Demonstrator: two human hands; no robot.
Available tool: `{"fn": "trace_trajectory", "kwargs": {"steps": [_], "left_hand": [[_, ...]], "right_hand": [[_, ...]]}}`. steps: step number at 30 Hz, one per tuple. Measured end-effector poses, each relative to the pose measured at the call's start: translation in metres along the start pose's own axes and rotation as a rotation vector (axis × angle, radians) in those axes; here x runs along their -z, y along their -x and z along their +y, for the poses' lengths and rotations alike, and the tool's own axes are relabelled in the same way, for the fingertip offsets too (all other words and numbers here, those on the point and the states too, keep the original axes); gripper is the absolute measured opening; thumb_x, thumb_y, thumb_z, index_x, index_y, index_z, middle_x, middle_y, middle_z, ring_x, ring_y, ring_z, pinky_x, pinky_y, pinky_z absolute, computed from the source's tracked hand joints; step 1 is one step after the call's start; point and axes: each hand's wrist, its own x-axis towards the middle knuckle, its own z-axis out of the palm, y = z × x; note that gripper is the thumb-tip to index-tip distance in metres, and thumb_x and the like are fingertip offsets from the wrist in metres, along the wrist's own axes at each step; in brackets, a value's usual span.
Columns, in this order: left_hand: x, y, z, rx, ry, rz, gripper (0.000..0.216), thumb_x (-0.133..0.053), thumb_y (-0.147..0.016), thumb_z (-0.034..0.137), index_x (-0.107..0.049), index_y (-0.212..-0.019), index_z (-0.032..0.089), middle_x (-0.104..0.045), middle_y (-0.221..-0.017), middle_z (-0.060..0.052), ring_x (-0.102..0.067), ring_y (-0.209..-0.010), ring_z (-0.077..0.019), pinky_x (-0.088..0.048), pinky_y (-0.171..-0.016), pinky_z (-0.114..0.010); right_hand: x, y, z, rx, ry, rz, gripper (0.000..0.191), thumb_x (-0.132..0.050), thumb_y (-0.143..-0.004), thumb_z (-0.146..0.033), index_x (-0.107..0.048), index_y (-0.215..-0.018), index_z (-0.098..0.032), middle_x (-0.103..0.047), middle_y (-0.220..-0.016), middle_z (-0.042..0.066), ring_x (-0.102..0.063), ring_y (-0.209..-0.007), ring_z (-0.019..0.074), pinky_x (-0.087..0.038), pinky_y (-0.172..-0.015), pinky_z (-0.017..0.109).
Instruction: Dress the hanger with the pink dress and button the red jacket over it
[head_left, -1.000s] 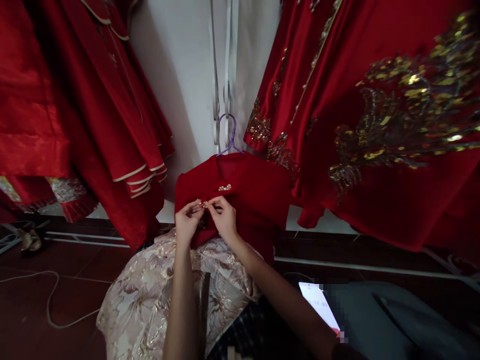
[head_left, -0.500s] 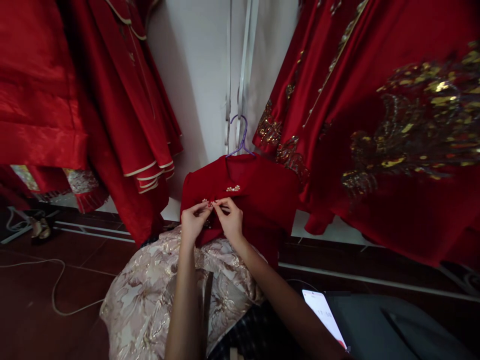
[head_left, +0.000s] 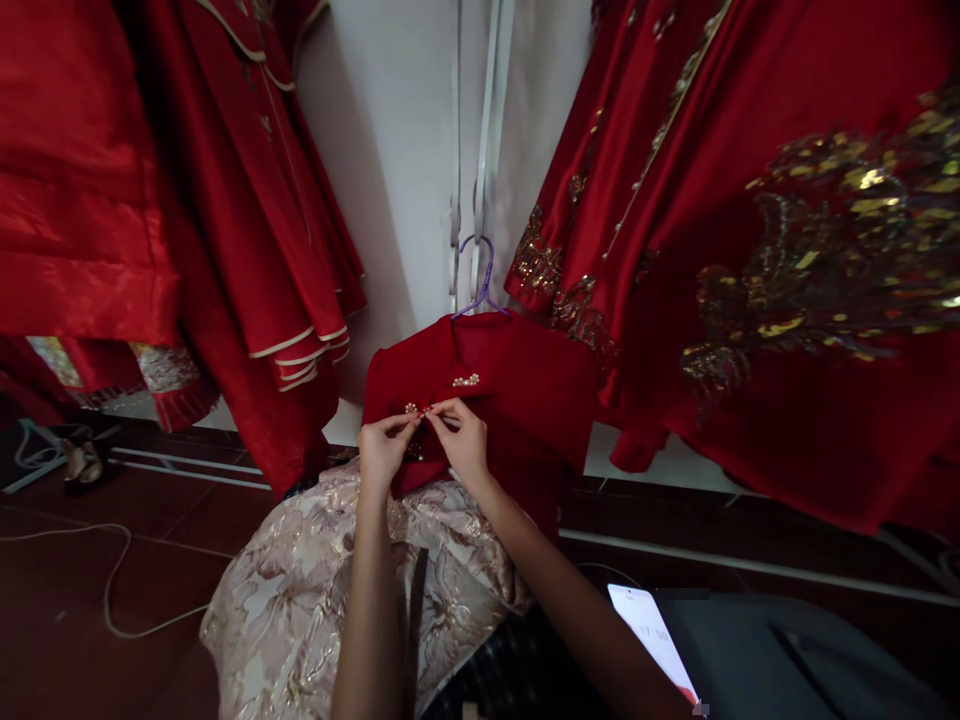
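A small dark red garment (head_left: 525,400) hangs on a purple hanger (head_left: 480,285) in front of the white wall. My left hand (head_left: 384,450) and my right hand (head_left: 463,440) meet on its front, both pinched on a pearl clasp (head_left: 418,409) below the collar. A second pearl clasp (head_left: 466,380) sits fastened just above. The garment's lower part lies over a pale gold floral fabric (head_left: 315,590) under my forearms.
Long red satin gowns hang at the left (head_left: 225,220) and a gold-embroidered red gown (head_left: 787,260) at the right. A lit phone (head_left: 656,640) rests on a grey surface at the lower right. A white cable (head_left: 105,580) and shoes (head_left: 79,462) lie on the dark red floor.
Both hands stay pinched on the same clasp with small finger movements. The view has shifted a little, so everything sits slightly further right.
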Motion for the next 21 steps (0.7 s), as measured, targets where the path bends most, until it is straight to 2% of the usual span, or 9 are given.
{"fn": "trace_trajectory", "kwargs": {"steps": [6, 9, 11, 12, 14, 15, 17, 21], "left_hand": [[-0.001, -0.001, -0.002, -0.020, 0.113, -0.077, 0.027, -0.064, -0.070, 0.034, -0.066, -0.088, 0.014, -0.069, -0.088, -0.008, -0.065, -0.082, -0.0176, -0.051, -0.081, -0.032], [0.007, 0.004, 0.002, -0.003, 0.056, -0.147, 0.026, -0.064, -0.067, 0.025, -0.057, -0.089, 0.014, -0.063, -0.084, -0.005, -0.061, -0.071, -0.0130, -0.051, -0.070, -0.028], [0.015, 0.010, 0.005, -0.018, -0.125, -0.252, 0.028, -0.065, -0.062, 0.017, -0.055, -0.088, 0.016, -0.058, -0.083, -0.002, -0.057, -0.066, -0.0113, -0.049, -0.065, -0.026], [0.018, 0.013, 0.007, -0.040, -0.220, -0.326, 0.031, -0.065, -0.059, 0.014, -0.055, -0.087, 0.017, -0.055, -0.083, -0.001, -0.055, -0.066, -0.0112, -0.048, -0.065, -0.026], [0.021, 0.018, 0.010, -0.082, -0.352, -0.450, 0.037, -0.066, -0.054, 0.010, -0.057, -0.089, 0.019, -0.052, -0.084, 0.000, -0.053, -0.069, -0.0121, -0.047, -0.068, -0.026], [0.021, 0.020, 0.012, -0.089, -0.387, -0.474, 0.041, -0.066, -0.053, 0.009, -0.058, -0.091, 0.020, -0.050, -0.085, 0.000, -0.052, -0.070, -0.0125, -0.046, -0.069, -0.026], [0.017, 0.021, 0.013, -0.078, -0.423, -0.456, 0.044, -0.066, -0.052, 0.008, -0.059, -0.093, 0.022, -0.048, -0.088, -0.001, -0.052, -0.071, -0.0131, -0.046, -0.071, -0.027], [0.012, 0.018, 0.012, -0.104, -0.454, -0.442, 0.034, -0.065, -0.057, 0.009, -0.063, -0.088, 0.023, -0.049, -0.087, -0.001, -0.052, -0.077, -0.0148, -0.044, -0.075, -0.027]], "right_hand": [[0.002, -0.006, -0.002, -0.048, -0.054, -0.053, 0.011, -0.058, -0.078, -0.031, -0.058, -0.082, -0.021, -0.067, -0.085, 0.002, -0.065, -0.083, 0.0148, -0.053, -0.080, 0.029], [0.023, -0.009, -0.012, -0.095, -0.117, -0.284, 0.020, -0.061, -0.075, -0.032, -0.062, -0.089, -0.019, -0.068, -0.092, 0.004, -0.065, -0.090, 0.0161, -0.051, -0.086, 0.033], [0.044, -0.008, -0.022, -0.110, -0.125, -0.441, 0.021, -0.060, -0.076, -0.032, -0.064, -0.092, -0.020, -0.069, -0.097, 0.005, -0.064, -0.094, 0.0174, -0.049, -0.089, 0.036], [0.056, -0.007, -0.026, -0.113, -0.113, -0.470, 0.020, -0.059, -0.077, -0.031, -0.065, -0.093, -0.020, -0.069, -0.097, 0.005, -0.064, -0.093, 0.0180, -0.049, -0.089, 0.036], [0.078, -0.004, -0.035, -0.124, -0.059, -0.465, 0.020, -0.057, -0.079, -0.031, -0.066, -0.094, -0.020, -0.069, -0.096, 0.006, -0.065, -0.088, 0.0184, -0.051, -0.083, 0.036], [0.088, -0.001, -0.038, -0.129, -0.019, -0.454, 0.021, -0.057, -0.080, -0.031, -0.067, -0.094, -0.020, -0.070, -0.094, 0.006, -0.066, -0.085, 0.0184, -0.052, -0.079, 0.034], [0.102, 0.003, -0.041, -0.124, 0.087, -0.433, 0.020, -0.057, -0.079, -0.033, -0.068, -0.091, -0.020, -0.070, -0.088, 0.005, -0.066, -0.078, 0.0179, -0.052, -0.071, 0.032], [0.112, 0.011, -0.032, -0.101, 0.272, -0.390, 0.018, -0.061, -0.075, -0.033, -0.069, -0.085, -0.021, -0.070, -0.079, 0.004, -0.063, -0.069, 0.0159, -0.050, -0.065, 0.029]]}}
